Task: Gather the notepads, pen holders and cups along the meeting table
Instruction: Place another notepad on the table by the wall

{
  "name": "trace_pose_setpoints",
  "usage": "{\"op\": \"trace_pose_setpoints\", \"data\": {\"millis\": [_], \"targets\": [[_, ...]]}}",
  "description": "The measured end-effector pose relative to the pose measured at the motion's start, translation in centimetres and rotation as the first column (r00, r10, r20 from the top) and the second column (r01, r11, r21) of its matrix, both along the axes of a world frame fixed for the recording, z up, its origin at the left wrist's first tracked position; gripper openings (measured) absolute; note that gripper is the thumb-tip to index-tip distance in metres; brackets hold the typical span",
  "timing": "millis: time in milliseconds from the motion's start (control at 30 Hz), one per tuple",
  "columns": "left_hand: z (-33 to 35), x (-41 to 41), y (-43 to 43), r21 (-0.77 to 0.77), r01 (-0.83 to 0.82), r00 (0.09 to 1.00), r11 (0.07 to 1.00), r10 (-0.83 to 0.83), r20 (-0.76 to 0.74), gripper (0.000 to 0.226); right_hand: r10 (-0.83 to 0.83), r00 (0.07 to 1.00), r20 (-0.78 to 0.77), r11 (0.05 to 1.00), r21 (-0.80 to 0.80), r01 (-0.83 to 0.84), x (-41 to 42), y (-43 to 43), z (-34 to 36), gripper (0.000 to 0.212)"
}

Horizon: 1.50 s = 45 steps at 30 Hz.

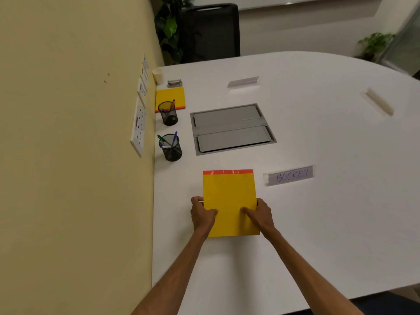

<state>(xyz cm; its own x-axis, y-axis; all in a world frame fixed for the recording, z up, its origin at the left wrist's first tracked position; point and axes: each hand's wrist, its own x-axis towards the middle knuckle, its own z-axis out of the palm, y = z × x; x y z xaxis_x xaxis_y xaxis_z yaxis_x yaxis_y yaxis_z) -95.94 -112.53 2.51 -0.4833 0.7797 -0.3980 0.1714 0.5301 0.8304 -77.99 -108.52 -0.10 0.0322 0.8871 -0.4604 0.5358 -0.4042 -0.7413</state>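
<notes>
A yellow notepad [229, 194] with a red top strip is in front of me over the white meeting table [318, 223]. My left hand [202, 214] grips its left edge and my right hand [261, 215] grips its right edge, thumbs on top. Near the wall stand two black mesh pen holders, the nearer one [171, 147] and the farther one [168, 113], each with pens. A second yellow notepad [170, 96] lies behind the farther holder. A pale cup [158, 75] stands at the far left corner.
A grey cable hatch [231, 128] is set in the table's middle. Name stands sit around it: one reading "SOCKET" [289, 176], one at the back [243, 81], one at the right [378, 103]. A metal clip [174, 83], a black chair [211, 32], wall sockets [138, 126].
</notes>
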Motion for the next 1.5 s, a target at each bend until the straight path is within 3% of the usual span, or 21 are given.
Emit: {"op": "trace_pose_setpoints", "data": {"millis": [133, 367, 700, 1067, 1333, 1500], "targets": [[1.5, -1.1, 0.3, 0.058, -0.048, 0.997, 0.997, 0.052, -0.06, 0.054, 0.048, 0.999, -0.011, 0.998, 0.043, -0.047, -1.6, 0.7, 1.5, 0.053], [2.2, -4.8, -0.9, 0.012, -0.165, 0.952, 0.986, 0.162, -0.261, 0.053, 0.157, 0.987, -0.02, 0.987, 0.047, -0.156, -6.5, 0.3, 2.2, 0.055], [-1.8, -7.7, -5.3, -0.304, -0.086, 0.869, 0.949, -0.078, -0.489, 0.104, 0.237, 0.967, -0.089, 0.969, -0.053, -0.243, -11.9, -2.1, -1.6, 0.051], [-5.1, -10.8, -7.6, -0.389, 0.029, 0.849, 0.921, -0.228, -0.477, 0.094, 0.251, 0.966, -0.055, 0.959, -0.123, -0.256, -14.2, -4.2, -5.5, 0.051], [-6.1, -10.5, -8.3, -0.384, 0.105, 0.778, 0.918, -0.316, -0.543, 0.077, 0.273, 0.955, 0.112, 0.961, 0.0, -0.275, -15.4, -5.0, -5.7, 0.038], [-6.7, -10.4, -8.1, -0.292, 0.203, 0.807, 0.934, -0.329, -0.49, 0.067, 0.279, 0.934, 0.223, 0.948, 0.087, -0.305, -15.0, -5.7, -5.3, 0.053]]}}
